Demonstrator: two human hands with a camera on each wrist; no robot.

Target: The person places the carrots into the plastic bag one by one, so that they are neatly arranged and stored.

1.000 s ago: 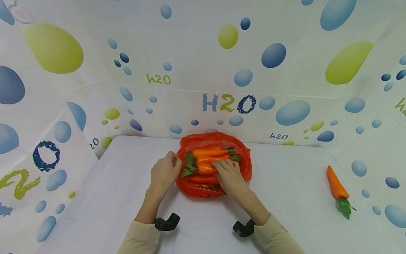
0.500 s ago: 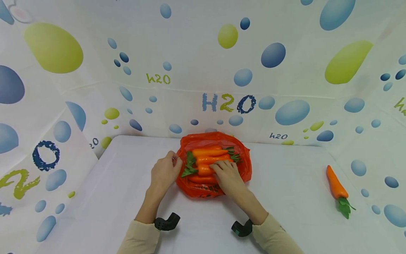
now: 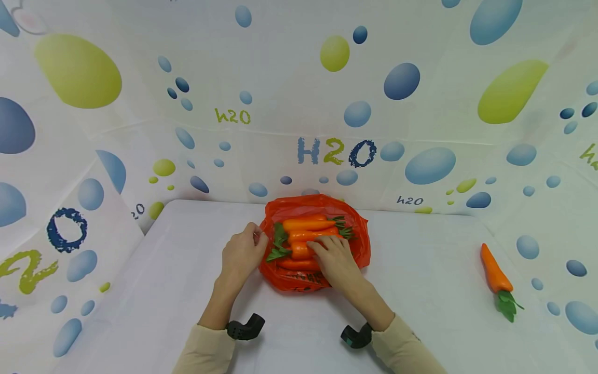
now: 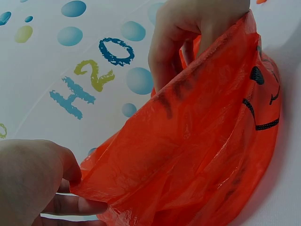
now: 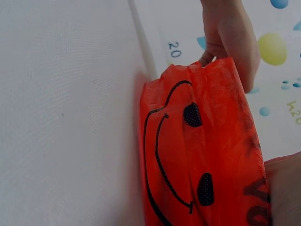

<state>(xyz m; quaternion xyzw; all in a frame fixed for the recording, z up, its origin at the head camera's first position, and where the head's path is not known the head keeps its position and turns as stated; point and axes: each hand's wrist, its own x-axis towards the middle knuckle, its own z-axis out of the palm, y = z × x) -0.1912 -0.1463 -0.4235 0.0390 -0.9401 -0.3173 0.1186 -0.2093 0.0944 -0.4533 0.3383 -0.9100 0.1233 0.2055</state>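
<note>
A red plastic bag [image 3: 362, 254] lies with its mouth spread, and several carrots [image 3: 308, 224] with green leaves lie side by side in it. My left hand [image 3: 243, 252] pinches the bag's left rim between thumb and fingers; the left wrist view shows this hand [image 4: 37, 181] on the thin film. Reaching over the near right rim, my right hand [image 3: 338, 262] has its fingers bent over the right part of a carrot [image 3: 300, 250] in the bag. Its fingertips are partly hidden. In the right wrist view the bag's wall [image 5: 216, 141], printed with a black smiling face, hides the carrots.
A single carrot [image 3: 496, 270] with green leaves lies on the white table [image 3: 420, 291] at the far right. A patterned cloth [image 3: 280, 93] with drops and H2O lettering hangs behind the table. Black devices [image 3: 246, 327] sit at both wrists.
My right hand has shifted slightly left over the carrot, then stayed almost still. My left hand keeps its place at the bag's rim.
</note>
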